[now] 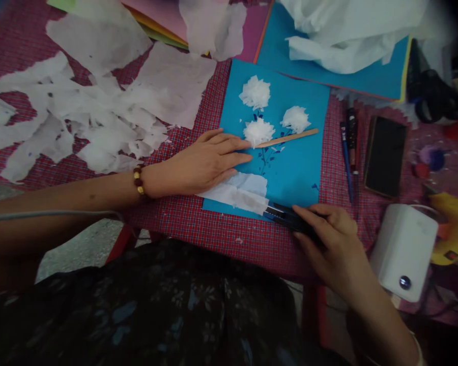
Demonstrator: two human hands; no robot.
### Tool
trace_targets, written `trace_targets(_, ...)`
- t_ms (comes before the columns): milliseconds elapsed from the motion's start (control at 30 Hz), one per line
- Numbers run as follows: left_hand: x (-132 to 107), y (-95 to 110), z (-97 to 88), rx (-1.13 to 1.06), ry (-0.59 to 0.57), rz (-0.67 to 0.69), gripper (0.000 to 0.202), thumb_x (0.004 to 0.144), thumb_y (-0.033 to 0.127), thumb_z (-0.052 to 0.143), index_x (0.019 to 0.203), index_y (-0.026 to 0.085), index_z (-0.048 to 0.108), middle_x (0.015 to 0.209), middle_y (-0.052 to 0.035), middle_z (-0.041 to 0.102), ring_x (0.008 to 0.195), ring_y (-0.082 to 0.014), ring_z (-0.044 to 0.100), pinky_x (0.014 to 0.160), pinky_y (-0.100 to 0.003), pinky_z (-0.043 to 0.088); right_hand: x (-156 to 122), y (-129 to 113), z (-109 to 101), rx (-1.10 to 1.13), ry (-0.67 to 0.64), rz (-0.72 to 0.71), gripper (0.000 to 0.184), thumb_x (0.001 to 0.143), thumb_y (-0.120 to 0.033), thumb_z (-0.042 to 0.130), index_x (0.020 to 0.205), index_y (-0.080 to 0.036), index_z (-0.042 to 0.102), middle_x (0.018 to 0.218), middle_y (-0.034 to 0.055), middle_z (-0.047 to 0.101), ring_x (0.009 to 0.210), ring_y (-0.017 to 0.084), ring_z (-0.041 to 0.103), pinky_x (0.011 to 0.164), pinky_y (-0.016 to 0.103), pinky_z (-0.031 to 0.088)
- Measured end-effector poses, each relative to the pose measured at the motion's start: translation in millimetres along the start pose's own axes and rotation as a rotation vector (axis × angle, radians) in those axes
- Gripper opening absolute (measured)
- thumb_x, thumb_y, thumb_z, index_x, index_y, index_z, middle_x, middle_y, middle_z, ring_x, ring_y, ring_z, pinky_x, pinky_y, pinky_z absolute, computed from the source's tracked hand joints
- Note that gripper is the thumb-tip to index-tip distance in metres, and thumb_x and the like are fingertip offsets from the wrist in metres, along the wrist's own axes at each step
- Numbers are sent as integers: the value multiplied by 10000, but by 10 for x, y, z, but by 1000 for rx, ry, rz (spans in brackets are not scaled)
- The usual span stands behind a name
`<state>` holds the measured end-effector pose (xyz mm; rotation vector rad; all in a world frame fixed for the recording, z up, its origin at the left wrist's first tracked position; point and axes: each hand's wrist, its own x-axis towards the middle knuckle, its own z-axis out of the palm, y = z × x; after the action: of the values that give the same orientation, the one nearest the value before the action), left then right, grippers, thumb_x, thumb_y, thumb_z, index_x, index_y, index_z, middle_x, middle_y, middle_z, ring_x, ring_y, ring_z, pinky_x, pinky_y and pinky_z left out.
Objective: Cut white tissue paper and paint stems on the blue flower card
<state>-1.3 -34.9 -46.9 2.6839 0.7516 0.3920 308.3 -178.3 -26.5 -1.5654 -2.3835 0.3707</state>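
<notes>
My left hand (198, 165) lies flat with its fingers stretched out over the left side of a blue sheet of paper (297, 168). Its fingertips reach a ruffled white tissue flower (257, 133) and the end of a flat wooden stick (290, 138). Two more tissue flowers, one above (255, 93) and one to the right (295, 119), sit on the sheet among dark blue painted marks. In my right hand (334, 239) is a dark box cutter (290, 216). Its front end meets a white tissue strip (244, 192) at the sheet's lower edge; the blade cannot be made out.
Torn white tissue pieces (99, 122) cover the table's left side. Colored paper (252, 25) and crumpled tissue (343, 35) lie at the back. To the right are pens (351, 142), a phone (385, 155), a white device (406, 249) and a yellow tape roll (456, 229).
</notes>
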Motion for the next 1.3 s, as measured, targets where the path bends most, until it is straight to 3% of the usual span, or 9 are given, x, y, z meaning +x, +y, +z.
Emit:
trace_targets(500, 11, -35, -1, -74, 17, -14, 418, 952, 321, 553, 1366, 269, 566, 1509, -97, 503, 1384, -316, 446, 1174, -542, 286, -18, -40, -33, 10, 15, 26, 426, 941, -201, 580, 1357, -292, 572, 1155, 111, 589, 1007, 311, 590, 778, 465, 455)
trace_targets(667, 27, 59, -209, -175, 80, -50, 350, 969, 333, 511, 1280, 222, 626, 1311, -116, 635, 1217, -274, 571, 1039, -444, 436, 10, -60, -5, -11, 37, 2, 408, 931, -173, 580, 1331, -255, 582, 1141, 120, 589, 996, 309, 595, 800, 478, 454)
trace_targets(833, 40, 233, -374, -207, -110, -28, 259, 947, 292, 493, 1002, 176, 718, 941, -75, 695, 862, -202, 641, 779, -328, 493, 32, -68, 14, 6, 42, -5, 406, 932, -172, 578, 1327, -261, 587, 1132, 108, 602, 1002, 299, 598, 804, 459, 447)
trace_targets(933, 43, 233, -360, -233, -234, -67, 251, 895, 254, 495, 969, 199, 728, 899, -48, 691, 744, -169, 617, 683, -286, 469, 23, -54, 33, 2, 43, -4, 408, 938, -178, 574, 1337, -264, 581, 1139, 106, 606, 1006, 295, 600, 800, 449, 442)
trace_targets(1133, 47, 146, -347, -322, -293, -127, 357, 927, 249, 405, 1056, 237, 737, 1014, -41, 737, 864, -187, 655, 814, -309, 491, 56, -53, 59, 16, 29, -12, 412, 941, -196, 569, 1347, -263, 581, 1164, 117, 613, 1043, 307, 602, 821, 461, 455)
trace_targets(1300, 50, 146, -327, -315, -284, -131, 346, 918, 221, 408, 1045, 231, 730, 1035, -39, 737, 910, -180, 663, 825, -295, 491, 130, -63, 77, 26, 29, -40, 402, 938, -198, 562, 1336, -253, 587, 1161, 116, 624, 1068, 310, 600, 830, 464, 455)
